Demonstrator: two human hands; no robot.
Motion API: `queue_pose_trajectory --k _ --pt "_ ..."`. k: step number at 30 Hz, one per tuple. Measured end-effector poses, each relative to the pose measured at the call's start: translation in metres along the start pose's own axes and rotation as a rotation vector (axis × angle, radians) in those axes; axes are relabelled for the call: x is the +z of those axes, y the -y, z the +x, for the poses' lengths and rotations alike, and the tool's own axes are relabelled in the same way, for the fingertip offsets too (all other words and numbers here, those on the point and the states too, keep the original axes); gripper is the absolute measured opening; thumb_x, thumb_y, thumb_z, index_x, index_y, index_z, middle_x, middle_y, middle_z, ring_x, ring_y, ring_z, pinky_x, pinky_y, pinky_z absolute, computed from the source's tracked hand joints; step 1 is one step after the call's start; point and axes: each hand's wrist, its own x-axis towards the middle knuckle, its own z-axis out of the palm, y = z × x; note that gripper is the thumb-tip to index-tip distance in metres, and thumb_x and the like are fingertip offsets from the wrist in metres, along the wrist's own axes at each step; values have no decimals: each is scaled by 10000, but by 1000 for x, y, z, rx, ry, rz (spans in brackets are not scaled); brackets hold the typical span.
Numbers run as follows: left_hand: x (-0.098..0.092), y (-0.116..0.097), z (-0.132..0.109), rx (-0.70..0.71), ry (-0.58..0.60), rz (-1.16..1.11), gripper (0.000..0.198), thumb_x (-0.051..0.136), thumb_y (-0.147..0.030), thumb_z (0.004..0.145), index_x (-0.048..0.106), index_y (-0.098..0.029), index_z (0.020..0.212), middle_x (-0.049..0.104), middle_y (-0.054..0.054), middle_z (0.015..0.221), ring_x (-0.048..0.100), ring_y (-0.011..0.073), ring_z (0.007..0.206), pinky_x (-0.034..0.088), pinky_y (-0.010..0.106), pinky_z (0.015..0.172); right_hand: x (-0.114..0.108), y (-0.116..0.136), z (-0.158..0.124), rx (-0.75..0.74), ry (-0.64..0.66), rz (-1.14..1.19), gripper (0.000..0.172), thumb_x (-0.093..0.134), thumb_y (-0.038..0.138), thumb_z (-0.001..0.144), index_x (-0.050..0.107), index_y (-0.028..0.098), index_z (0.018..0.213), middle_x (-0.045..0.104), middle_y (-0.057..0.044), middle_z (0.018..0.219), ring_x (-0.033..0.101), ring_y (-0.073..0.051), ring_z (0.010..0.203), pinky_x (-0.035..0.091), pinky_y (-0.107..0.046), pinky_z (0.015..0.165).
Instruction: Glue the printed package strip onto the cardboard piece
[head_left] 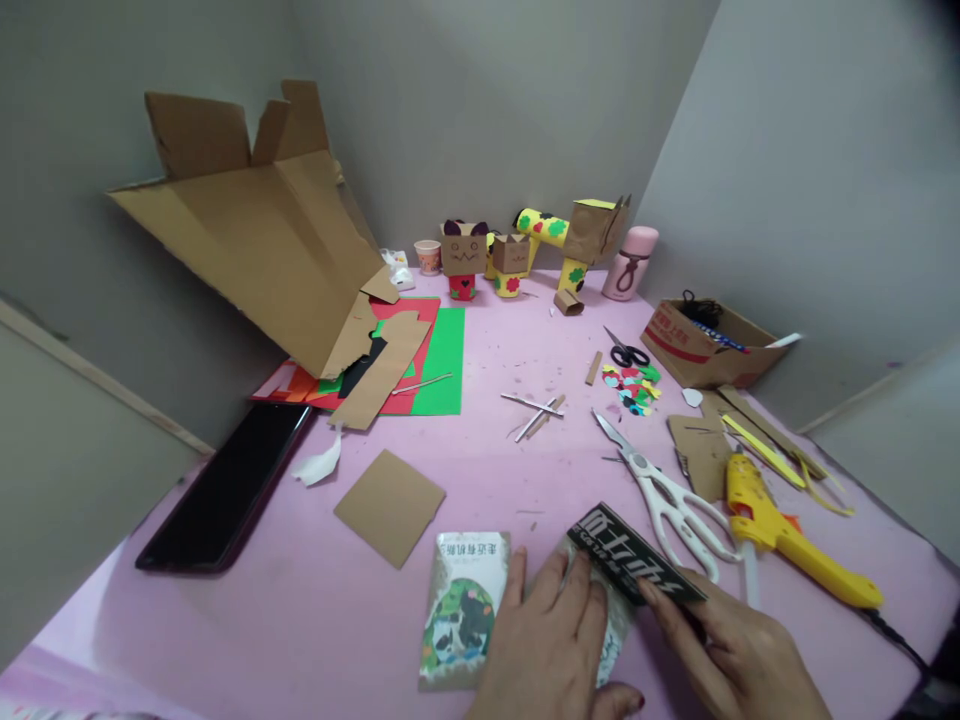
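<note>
Carton [465, 610] under left hand [551, 640] | right hand [739, 650] grips its dark flap [634, 565]

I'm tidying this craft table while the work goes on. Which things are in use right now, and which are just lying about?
In use:
left hand
right hand
flattened carton
dark printed strip

Lying about:
white scissors
yellow glue gun
cardboard square
phone
black scissors
paper-roll figures
</note>
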Motion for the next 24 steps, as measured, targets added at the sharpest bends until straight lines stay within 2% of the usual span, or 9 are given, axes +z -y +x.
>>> queue_pose_trajectory --k 3,9,14,16,18,21,24 --pt "5 1 -3 6 -16 -16 593 484 -588 821 569 -95 1139 610 156 1224 605 346 1055 514 594 810 0 1 0 17 14 10 216 404 219 938 606 164 888 706 -44 711 709 -132 613 521 -134 554" --pt "23 -2 -9 -13 -111 -92 639 618 -538 753 539 -46 1154 591 226 1219 590 368 1073 549 486 822 1 0 -1 32 16 29 185 425 220 929 600 179 886 701 -39 716 714 -139 639 527 -140 568" --pt "37 -8 -14 -160 -257 -148 829 825 -446 526 486 -73 1183 516 281 1254 564 402 1074 554 495 798 1 0 1 32 4 33 164 428 221 928 589 197 910 706 -29 727 713 -132 639 531 -137 572" --pt "36 -8 -17 -158 -243 -157 797 800 -422 581 450 -89 1215 499 261 1262 529 397 1113 531 510 836 0 1 1 30 2 26 166 422 222 931 585 199 906 707 -27 728 717 -132 653 530 -132 573" --pt "30 -5 -19 -109 -213 -157 604 695 -372 724 448 -108 1208 511 226 1238 530 369 1103 516 512 852 0 1 1 25 -1 18 166 420 221 932 583 193 919 705 -25 717 718 -132 658 526 -126 563" --pt "17 0 -24 -136 -253 -175 264 456 -194 875 489 -127 1128 570 165 1081 590 271 929 538 416 744 0 1 1 39 -3 21 169 429 232 930 592 189 914 704 -24 711 710 -128 632 525 -129 558" --pt "7 1 -30 -201 -306 -198 239 314 -145 918 525 -144 1030 579 92 851 574 208 733 493 340 619 0 2 1 69 0 40 168 442 240 924 600 189 898 703 -21 716 696 -120 599 522 -134 550"
